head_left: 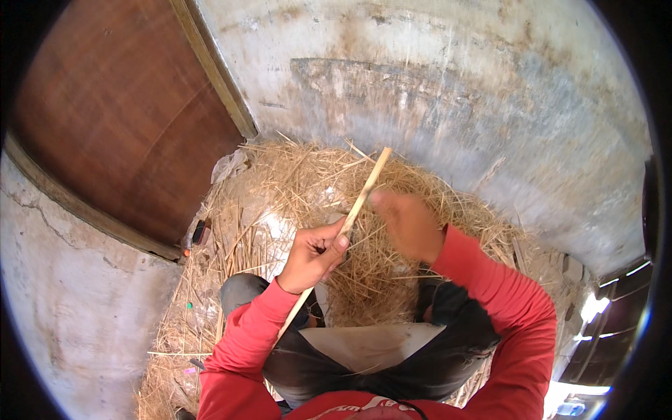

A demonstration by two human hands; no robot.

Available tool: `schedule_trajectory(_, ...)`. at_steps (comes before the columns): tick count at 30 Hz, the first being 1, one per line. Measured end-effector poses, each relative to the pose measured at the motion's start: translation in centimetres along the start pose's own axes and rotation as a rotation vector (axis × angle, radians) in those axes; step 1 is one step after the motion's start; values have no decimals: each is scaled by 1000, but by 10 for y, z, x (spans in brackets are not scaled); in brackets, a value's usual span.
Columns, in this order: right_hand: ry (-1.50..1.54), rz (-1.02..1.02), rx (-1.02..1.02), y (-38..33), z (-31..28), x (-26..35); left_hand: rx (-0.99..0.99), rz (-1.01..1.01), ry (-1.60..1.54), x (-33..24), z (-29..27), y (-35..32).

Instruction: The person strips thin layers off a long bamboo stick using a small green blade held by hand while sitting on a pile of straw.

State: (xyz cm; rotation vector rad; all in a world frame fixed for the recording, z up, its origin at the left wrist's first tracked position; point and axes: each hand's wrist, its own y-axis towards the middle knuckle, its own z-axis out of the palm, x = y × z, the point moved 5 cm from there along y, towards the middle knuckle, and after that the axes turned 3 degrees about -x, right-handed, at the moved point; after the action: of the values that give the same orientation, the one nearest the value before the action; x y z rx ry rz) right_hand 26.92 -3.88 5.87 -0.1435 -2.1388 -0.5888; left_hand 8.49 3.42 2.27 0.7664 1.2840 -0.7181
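A long pale strip [372, 182], which looks like split bamboo, slants from beside my left forearm up toward the wall. My left hand [313, 257] is closed around it at mid-length, thumb lying along the strip. My right hand [408, 222] is beside the strip's upper part, its fingertips close to the strip's edge. Motion smears that hand, so I cannot make out its fingers or whether it holds anything. Between my knees lies a pale sheet or board [364, 344], partly hidden by my dark trousers.
Straw-like shavings [413, 175] cover the floor around my feet and pile up against the stained wall [448, 91]. A brown door panel [126, 126] in a wooden frame stands at the left. Near its foot sit a crumpled pale bag [229, 166] and a small dark object [201, 232].
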Motion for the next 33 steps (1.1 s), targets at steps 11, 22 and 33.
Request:
schedule_trajectory(11, 65, -108, 215, -24, 39, 13, 1, 13, 10, 3, -7, 1)
schedule_trajectory(22, 244, 152, 117, 1, 7, 3, -63, -31, 89, -3, -5, 3)
schedule_trajectory(33, 102, -41, 51, -4, 15, 6, -90, 12, 279, 2, 1, 3)
